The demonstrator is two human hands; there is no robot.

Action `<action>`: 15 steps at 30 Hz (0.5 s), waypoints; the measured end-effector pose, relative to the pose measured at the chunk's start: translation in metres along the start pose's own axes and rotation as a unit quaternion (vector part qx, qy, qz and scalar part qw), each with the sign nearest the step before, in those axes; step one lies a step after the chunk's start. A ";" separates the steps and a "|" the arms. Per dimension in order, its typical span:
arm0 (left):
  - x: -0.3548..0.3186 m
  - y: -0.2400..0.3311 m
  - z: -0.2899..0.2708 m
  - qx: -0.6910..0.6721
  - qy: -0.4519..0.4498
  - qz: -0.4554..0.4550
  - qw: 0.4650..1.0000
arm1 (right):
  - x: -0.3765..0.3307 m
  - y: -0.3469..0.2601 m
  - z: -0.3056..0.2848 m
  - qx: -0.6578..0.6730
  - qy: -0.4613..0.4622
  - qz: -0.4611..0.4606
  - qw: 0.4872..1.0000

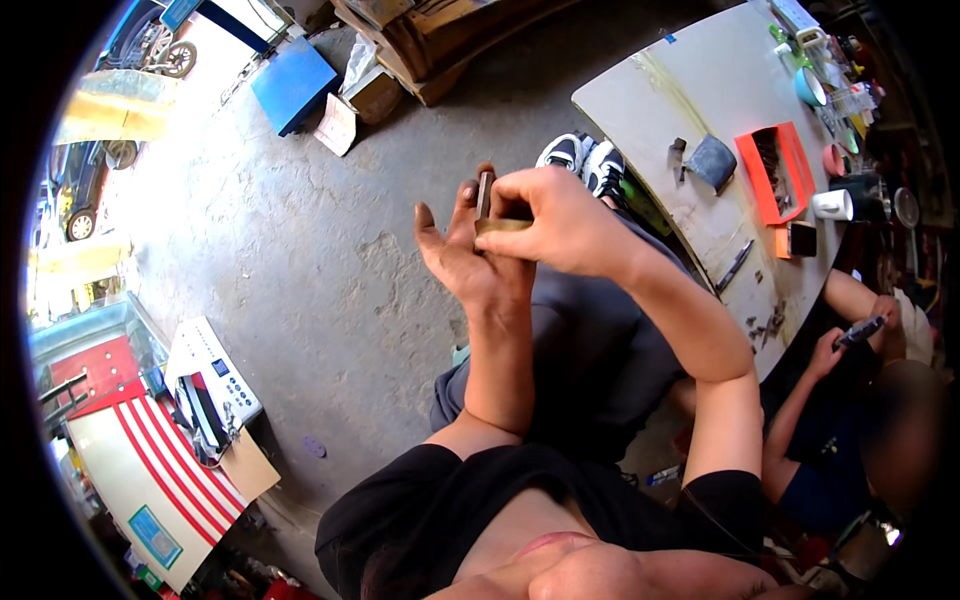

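Both my hands are raised together in front of me, above the floor. My left hand [462, 255] is turned palm up with its fingers spread, and the fingertips are darkened. My right hand [560, 222] comes across from the right, its thumb and forefinger pinching a small brownish metal piece [508, 225] against the left palm. A slim dark strip [484, 196] stands up along the left fingers, by the right fingertips. Whether it is joined to the brownish piece I cannot tell, since the fingers cover part of both.
At right is a pale table [650, 110] with an orange-red box [775, 175], a grey block [711, 163], a pen [735, 266] and a white mug [833, 205]. Another person [840, 420] sits beside it, holding a dark tool. A white device [212, 370] is at left, a blue box [293, 85] farther off.
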State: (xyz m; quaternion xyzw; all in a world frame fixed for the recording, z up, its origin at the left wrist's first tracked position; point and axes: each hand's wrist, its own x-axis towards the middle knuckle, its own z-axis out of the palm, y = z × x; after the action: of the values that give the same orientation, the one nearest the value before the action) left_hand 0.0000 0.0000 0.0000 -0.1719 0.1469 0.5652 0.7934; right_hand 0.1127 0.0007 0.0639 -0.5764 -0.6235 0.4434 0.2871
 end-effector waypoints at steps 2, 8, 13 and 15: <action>-0.002 -0.004 0.017 0.006 0.069 -0.003 0.998 | 0.004 0.006 0.000 0.060 0.022 0.007 0.998; 0.011 0.011 0.016 0.029 -0.048 -0.005 0.998 | 0.012 0.001 0.003 0.033 0.040 -0.060 0.997; 0.008 0.002 0.014 0.067 0.050 0.043 0.996 | 0.011 0.011 0.001 -0.009 0.050 -0.068 0.996; 0.008 0.006 0.012 0.083 0.031 0.047 0.995 | 0.007 0.007 0.004 0.021 0.019 -0.078 0.997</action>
State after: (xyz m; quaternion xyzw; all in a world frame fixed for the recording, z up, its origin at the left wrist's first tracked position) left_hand -0.0024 0.0141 0.0071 -0.1160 0.2259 0.5820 0.7725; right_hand 0.1109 0.0059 0.0550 -0.5281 -0.6514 0.4221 0.3444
